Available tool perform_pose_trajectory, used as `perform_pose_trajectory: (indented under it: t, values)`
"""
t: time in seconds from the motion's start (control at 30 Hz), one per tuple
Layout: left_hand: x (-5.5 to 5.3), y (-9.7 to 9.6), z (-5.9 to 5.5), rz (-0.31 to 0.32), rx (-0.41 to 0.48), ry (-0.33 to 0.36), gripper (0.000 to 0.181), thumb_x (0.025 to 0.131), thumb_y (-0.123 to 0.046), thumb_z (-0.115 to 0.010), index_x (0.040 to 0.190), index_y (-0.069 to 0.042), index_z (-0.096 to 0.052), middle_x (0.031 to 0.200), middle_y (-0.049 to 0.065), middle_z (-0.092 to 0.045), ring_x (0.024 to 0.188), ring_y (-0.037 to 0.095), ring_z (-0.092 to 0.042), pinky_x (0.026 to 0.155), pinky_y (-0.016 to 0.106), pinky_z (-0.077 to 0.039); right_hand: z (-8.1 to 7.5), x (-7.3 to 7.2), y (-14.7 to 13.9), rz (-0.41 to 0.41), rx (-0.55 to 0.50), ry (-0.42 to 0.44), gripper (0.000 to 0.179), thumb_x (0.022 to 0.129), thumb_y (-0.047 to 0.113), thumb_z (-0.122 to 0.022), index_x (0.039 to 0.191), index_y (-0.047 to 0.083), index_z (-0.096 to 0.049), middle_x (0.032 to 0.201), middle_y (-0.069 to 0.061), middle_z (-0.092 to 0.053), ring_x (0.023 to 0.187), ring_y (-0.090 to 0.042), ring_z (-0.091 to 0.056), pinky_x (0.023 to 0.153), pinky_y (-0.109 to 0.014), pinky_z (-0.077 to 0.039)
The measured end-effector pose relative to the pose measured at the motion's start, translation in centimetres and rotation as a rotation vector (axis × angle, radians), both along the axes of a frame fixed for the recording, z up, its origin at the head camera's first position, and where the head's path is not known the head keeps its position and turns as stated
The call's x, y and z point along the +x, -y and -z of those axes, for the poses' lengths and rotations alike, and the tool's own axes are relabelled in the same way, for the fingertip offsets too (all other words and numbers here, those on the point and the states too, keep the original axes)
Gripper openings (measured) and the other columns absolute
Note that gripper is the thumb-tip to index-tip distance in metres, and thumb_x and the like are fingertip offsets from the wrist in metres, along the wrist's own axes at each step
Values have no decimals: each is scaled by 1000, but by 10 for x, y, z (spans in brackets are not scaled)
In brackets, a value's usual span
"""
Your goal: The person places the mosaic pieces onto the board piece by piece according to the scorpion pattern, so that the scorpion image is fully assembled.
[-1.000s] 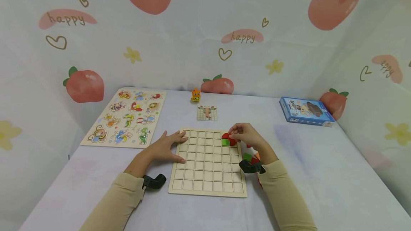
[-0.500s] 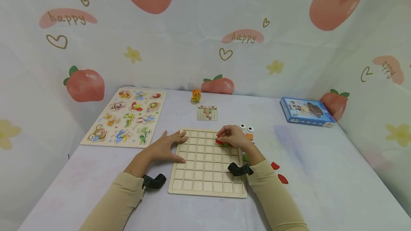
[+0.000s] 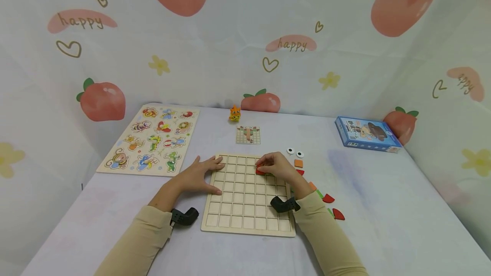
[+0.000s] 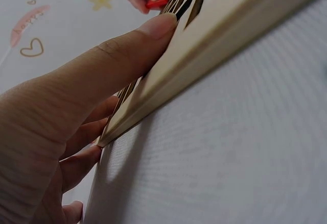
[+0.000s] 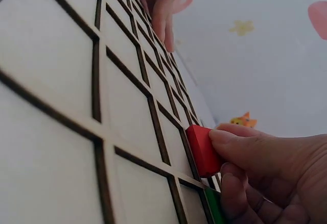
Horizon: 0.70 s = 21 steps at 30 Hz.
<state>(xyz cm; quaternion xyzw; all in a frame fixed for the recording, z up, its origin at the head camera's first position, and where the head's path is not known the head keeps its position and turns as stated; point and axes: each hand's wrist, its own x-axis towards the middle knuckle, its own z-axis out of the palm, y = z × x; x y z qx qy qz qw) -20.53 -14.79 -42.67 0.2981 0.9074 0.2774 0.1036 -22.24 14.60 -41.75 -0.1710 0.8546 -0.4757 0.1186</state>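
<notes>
A wooden grid board (image 3: 238, 211) lies in front of me. My left hand (image 3: 195, 177) rests on its left edge with fingers spread; the left wrist view shows the thumb on the board's top face. At the board's upper right, my right hand (image 3: 278, 167) pinches a red tile (image 5: 204, 150) between thumb and fingers. That tile stands tilted against a grid cell in the right wrist view. A green tile (image 5: 214, 206) sits in the grid just beside it, partly under the fingers. The right hand hides most of the board's upper right corner.
Right of the board lie loose red tiles (image 3: 338, 214), an orange square (image 3: 298, 163) and two white eye discs (image 3: 300, 154). Behind it are a pattern card (image 3: 248, 135) and a small orange toy (image 3: 235, 114). An insect puzzle board (image 3: 153, 139) lies left, a blue box (image 3: 367, 134) right.
My right hand has moved left along the board's upper rows, with the red tile in its fingers. Loose pieces on the right have come into view. The left hand has stayed still.
</notes>
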Motion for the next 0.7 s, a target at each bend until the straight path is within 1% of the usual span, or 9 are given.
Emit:
perform_pose_trajectory:
  t: [0.13,0.4,0.7]
  values:
    - [0,0,0,2,2,1,87,65,-53,-77,136,-11,-49,152,7,-30,143,30,-20,113,62,2,1,0,0,9,14,-3,15,85,9,-67,97,1,-71,91,-13,-68,71,-10,-57,66,-25,-47]
    - [-2,-1,0,6,0,-11,87,66,-53,-77,136,-12,-49,152,6,-30,143,29,-20,113,61,2,2,1,1,28,9,7,17,85,9,-67,99,1,-71,90,-13,-70,73,-9,-62,68,-23,-50]
    - [0,0,0,3,4,2,87,66,-52,-78,136,-11,-49,152,7,-30,143,30,-20,113,61,2,3,0,1,51,22,16,16,85,8,-66,98,0,-71,90,-12,-69,72,-8,-60,66,-22,-49]
